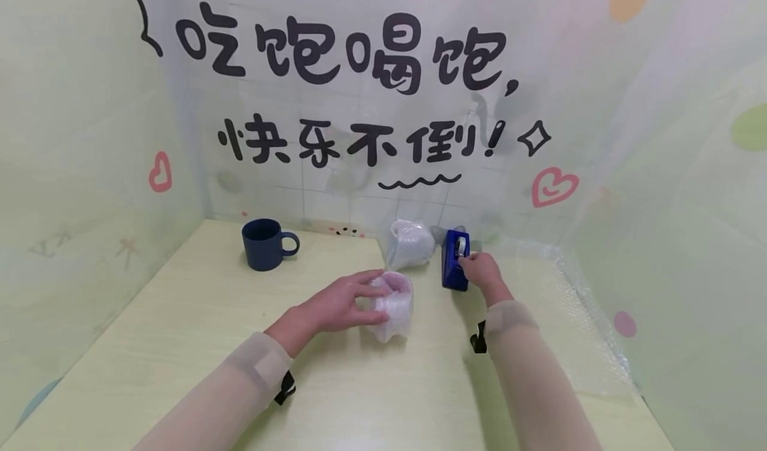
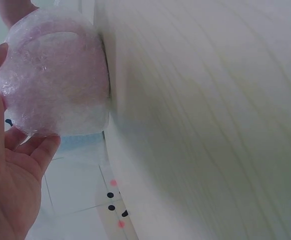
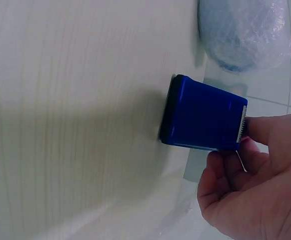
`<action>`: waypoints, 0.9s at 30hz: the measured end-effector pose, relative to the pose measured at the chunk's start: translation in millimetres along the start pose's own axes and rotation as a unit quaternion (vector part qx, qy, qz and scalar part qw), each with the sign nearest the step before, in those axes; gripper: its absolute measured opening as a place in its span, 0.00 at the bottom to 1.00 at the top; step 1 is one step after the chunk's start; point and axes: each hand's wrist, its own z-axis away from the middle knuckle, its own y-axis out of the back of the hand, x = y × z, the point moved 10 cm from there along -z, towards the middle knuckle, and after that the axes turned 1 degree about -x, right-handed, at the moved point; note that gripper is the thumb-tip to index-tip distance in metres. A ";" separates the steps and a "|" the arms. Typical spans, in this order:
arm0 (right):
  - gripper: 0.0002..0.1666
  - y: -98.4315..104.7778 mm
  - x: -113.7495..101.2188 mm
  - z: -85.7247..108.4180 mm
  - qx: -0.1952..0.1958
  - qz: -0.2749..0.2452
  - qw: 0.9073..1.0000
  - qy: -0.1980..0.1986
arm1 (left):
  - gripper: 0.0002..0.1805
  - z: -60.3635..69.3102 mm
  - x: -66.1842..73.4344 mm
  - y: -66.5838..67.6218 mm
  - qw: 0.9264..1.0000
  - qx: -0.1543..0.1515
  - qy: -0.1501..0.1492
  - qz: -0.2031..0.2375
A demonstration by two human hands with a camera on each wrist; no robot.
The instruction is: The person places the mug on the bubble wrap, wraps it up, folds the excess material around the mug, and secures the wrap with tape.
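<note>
My left hand (image 1: 347, 302) holds a bubble-wrapped pink cup (image 1: 397, 311) from its left side, thumb and fingers spread round it. In the left wrist view the wrapped cup (image 2: 60, 85) stands on the table, its rim showing faintly through the plastic. My right hand (image 1: 484, 274) is at the blue tape dispenser (image 1: 455, 276), which stands on the table. The right wrist view shows its thumb and curled fingers at the serrated cutter (image 3: 242, 124), seemingly pinching the tape end; the fingers mostly hide the tape there.
A second bubble-wrapped cup (image 1: 412, 243) lies tilted behind the first, left of the dispenser. A dark blue mug (image 1: 262, 246) stands at the back left, handle to the right. A sheet of bubble wrap (image 1: 575, 324) covers the table's right side. Printed curtains (image 1: 359, 191) enclose the table.
</note>
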 end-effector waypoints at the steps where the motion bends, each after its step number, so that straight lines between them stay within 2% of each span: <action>1: 0.26 0.5 0.3 -0.2 0.002 -0.001 1.000 -0.003 | 0.31 -0.1 0.1 -0.1 1.000 0.000 -0.001 0.000; 9: 0.29 5.3 1.8 2.3 -0.001 0.031 0.999 -0.023 | 0.31 -1.0 -0.6 -2.1 1.000 -0.001 0.002 0.006; 16: 0.28 7.6 -2.5 4.7 -0.011 0.051 0.998 -0.021 | 0.31 -1.3 -1.8 -1.6 1.000 0.006 -0.002 0.002; 23: 0.26 14.0 -8.6 5.1 -0.031 0.044 0.998 -0.022 | 0.31 0.3 0.1 0.5 1.000 0.008 0.001 0.007; 27: 0.23 13.1 -12.7 2.6 -0.051 0.015 0.998 -0.013 | 0.31 1.2 -0.7 0.2 1.000 0.009 0.004 0.007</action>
